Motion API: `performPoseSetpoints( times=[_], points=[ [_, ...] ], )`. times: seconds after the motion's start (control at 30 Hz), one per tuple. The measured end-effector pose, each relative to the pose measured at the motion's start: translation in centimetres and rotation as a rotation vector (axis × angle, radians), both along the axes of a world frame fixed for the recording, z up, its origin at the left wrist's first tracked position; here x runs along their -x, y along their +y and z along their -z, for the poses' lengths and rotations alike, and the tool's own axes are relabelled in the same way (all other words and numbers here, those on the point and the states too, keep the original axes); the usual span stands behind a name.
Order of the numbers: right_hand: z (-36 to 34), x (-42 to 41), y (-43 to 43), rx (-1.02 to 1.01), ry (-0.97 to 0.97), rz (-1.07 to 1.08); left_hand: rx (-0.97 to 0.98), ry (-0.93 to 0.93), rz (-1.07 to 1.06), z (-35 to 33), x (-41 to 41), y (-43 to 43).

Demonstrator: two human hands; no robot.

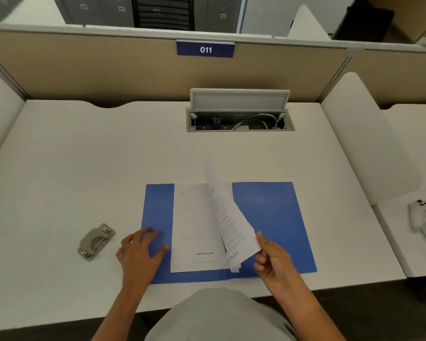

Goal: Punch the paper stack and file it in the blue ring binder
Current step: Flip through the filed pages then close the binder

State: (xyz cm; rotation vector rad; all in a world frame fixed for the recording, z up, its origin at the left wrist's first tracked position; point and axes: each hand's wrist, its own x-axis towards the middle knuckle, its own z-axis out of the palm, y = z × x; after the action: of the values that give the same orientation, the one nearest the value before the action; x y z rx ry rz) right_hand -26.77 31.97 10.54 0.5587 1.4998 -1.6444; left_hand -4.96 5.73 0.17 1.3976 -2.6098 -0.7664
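The blue ring binder (pixel 271 217) lies open and flat on the white desk in front of me. A white paper stack (pixel 194 227) rests on its left half. Several printed sheets (pixel 228 217) curl up from the stack over the spine. My right hand (pixel 273 259) pinches the lower corner of those lifted sheets. My left hand (pixel 140 249) lies flat, fingers spread, on the binder's left cover. The grey hole punch (pixel 96 241) sits on the desk to the left of my left hand. The binder's rings are hidden under the paper.
A cable box (pixel 240 119) with its lid up is set into the desk (pixel 84 156) behind the binder. Beige partitions enclose the desk on three sides. Two white controllers (pixel 424 217) lie on the neighbouring desk at the right.
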Motion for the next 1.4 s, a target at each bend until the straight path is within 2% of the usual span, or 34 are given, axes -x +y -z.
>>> performPoseSetpoints(
  times=[0.07,0.2,0.37,0.5,0.6,0.73,0.93,1.23,1.33,1.4],
  points=[
    [0.4,1.6,2.4,-0.105,0.098,0.054,-0.070,0.093,-0.174,-0.8,1.2,1.7],
    [2.1,3.9,7.4,-0.267,0.149,0.136,-0.448,0.258,-0.341,-1.5,3.4,4.0],
    [6.0,5.7,10.2,-0.456,0.191,0.075,-0.485,0.196,-0.412,-2.4,6.2,5.2],
    [8.3,6.9,11.3,-0.638,0.397,-0.075,-0.526,0.198,-0.482,-3.0,8.0,5.8],
    [9.0,7.5,11.8,-0.716,0.512,-0.219,-0.660,0.245,-0.542,-2.7,8.8,5.8],
    [9.5,8.5,12.7,-0.730,0.536,-0.275,-0.898,0.397,-0.635,-3.9,10.5,6.4],
    [9.1,9.5,13.1,-0.664,0.484,-0.276,-0.784,0.454,-0.535,-7.9,13.2,8.0],
    [8.7,10.6,13.8,-0.573,0.436,-0.327,-1.115,0.545,-0.306,-12.4,19.5,13.2],
    [8.6,11.1,14.3,-0.549,0.435,-0.320,-1.149,0.513,-0.264,-11.8,21.0,14.6],
    [8.6,11.3,14.6,-0.552,0.450,-0.315,-1.085,0.516,-0.290,-10.4,21.3,15.0]
  ],
)
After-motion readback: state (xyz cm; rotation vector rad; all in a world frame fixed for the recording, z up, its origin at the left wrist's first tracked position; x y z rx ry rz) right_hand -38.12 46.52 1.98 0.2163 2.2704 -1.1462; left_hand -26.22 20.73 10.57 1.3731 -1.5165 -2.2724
